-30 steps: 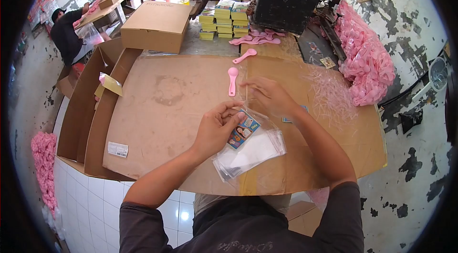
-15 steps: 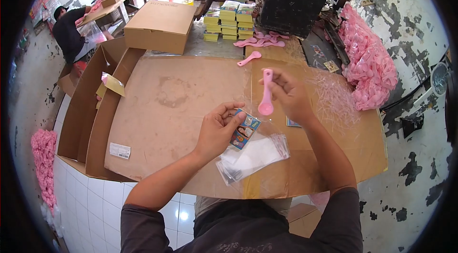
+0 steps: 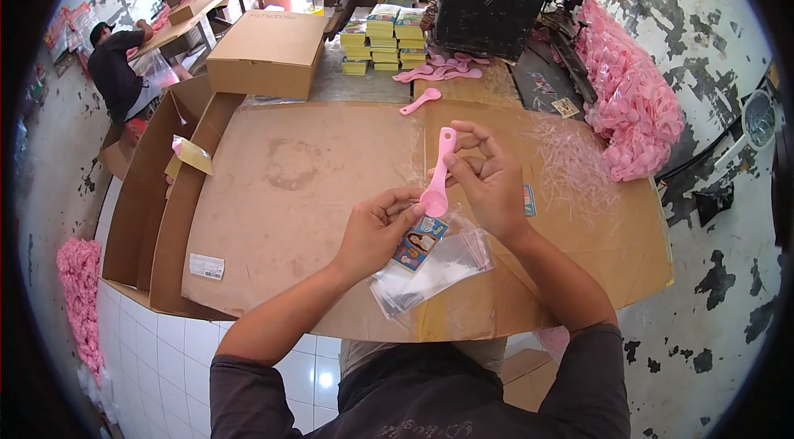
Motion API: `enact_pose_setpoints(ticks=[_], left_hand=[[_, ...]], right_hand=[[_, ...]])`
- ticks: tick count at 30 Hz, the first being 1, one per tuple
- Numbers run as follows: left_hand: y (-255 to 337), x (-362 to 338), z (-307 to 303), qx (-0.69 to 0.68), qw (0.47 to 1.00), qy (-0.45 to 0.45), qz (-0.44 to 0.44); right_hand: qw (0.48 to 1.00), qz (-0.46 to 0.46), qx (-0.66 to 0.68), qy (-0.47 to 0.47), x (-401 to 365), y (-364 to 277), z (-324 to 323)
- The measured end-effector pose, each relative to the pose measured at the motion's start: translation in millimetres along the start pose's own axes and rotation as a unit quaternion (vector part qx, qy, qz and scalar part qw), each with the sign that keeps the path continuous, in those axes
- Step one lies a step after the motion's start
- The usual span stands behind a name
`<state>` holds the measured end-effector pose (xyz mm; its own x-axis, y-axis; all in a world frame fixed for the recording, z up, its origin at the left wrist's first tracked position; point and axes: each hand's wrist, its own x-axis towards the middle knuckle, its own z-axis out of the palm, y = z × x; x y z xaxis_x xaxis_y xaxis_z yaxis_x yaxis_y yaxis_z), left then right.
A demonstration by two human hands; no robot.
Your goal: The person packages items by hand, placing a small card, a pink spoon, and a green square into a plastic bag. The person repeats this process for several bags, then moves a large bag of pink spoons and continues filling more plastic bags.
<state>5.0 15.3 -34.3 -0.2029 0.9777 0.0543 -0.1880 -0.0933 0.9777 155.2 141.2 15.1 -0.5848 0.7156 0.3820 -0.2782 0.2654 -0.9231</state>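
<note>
In the head view, my right hand [image 3: 490,182] pinches the handle of a pink plastic measuring spoon [image 3: 444,162], held upright with its bowl down. At the bowl's left edge, the thumb tip of my left hand [image 3: 374,234] meets the spoon. My left hand is also closed around the edge of a small blue printed card [image 3: 420,244]; its hidden fingers are behind the card and spoon. Beneath the card lie clear plastic bags [image 3: 434,283] on the cardboard work surface [image 3: 281,232]. Another printed card [image 3: 529,200] shows beside my right wrist.
A single pink spoon [image 3: 422,101] lies farther back, before a spoon pile [image 3: 442,68] and stacked card packs [image 3: 383,40]. An open carton [image 3: 161,215] borders the left, with a closed box [image 3: 269,50] behind. Pink bundles [image 3: 624,100] hang right. A person [image 3: 116,71] sits far left.
My right hand has brought the spoon down and left, to my left thumb. My left hand and the card have shifted slightly toward me. More of the second card now shows at the right.
</note>
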Motion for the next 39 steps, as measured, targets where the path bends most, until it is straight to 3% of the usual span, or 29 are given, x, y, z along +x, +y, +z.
enact_pose_setpoints(ticks=[7, 10, 12, 14, 16, 22, 24, 25, 26, 28, 30, 33, 39], left_hand=[[-2.3, 0.9, -1.8, -0.035, 0.999, 0.006, 0.008], [-0.5, 1.2, -3.5, -0.021, 1.000, 0.002, -0.005], [11.9, -1.7, -4.8, 0.025, 0.998, 0.000, -0.061], [5.9, -0.5, -6.1, -0.006, 0.999, -0.001, -0.049], [-0.9, 1.3, -7.6, -0.031, 0.999, -0.018, -0.038], [-3.1, 2.3, -9.5, -0.097, 0.989, -0.108, -0.029], [12.0, -1.5, -11.4, -0.100, 0.984, -0.129, -0.073], [12.1, -0.6, -11.1, -0.070, 0.991, -0.110, -0.016], [11.6, 1.1, -9.8, -0.040, 0.994, -0.091, 0.041], [13.2, 2.7, -10.4, 0.001, 0.991, -0.069, 0.118], [18.3, -0.3, -15.0, 0.023, 0.985, -0.068, 0.156], [26.8, -9.2, -7.8, 0.170, 0.958, -0.068, 0.221], [28.9, -9.1, -0.6, 0.198, 0.958, -0.041, 0.202]], right_hand=[[0.999, 0.033, 0.040, 0.004, -10.4, 5.8, 5.0], [0.997, 0.031, 0.029, -0.060, -18.3, 26.1, -1.1], [0.986, -0.016, -0.096, -0.135, -17.8, 24.5, -13.5], [0.976, -0.027, -0.135, -0.167, -11.0, 20.0, -23.0], [0.983, -0.003, -0.093, -0.157, -0.4, 12.0, -27.9], [0.926, -0.078, -0.173, -0.326, 8.9, -33.4, -19.2], [0.931, -0.126, -0.164, -0.301, 11.2, -42.9, -18.8], [0.932, -0.149, -0.159, -0.289, 11.5, -48.9, -17.5], [0.910, -0.200, -0.236, -0.277, 11.4, -59.6, -14.7], [0.840, -0.295, -0.384, -0.244, 10.7, -82.9, -8.3], [0.841, -0.251, -0.424, -0.226, 5.6, -91.5, -5.3], [0.856, -0.221, -0.422, -0.202, 3.5, -90.9, -1.7], [0.878, -0.200, -0.392, -0.189, 1.8, -87.4, 0.2]])
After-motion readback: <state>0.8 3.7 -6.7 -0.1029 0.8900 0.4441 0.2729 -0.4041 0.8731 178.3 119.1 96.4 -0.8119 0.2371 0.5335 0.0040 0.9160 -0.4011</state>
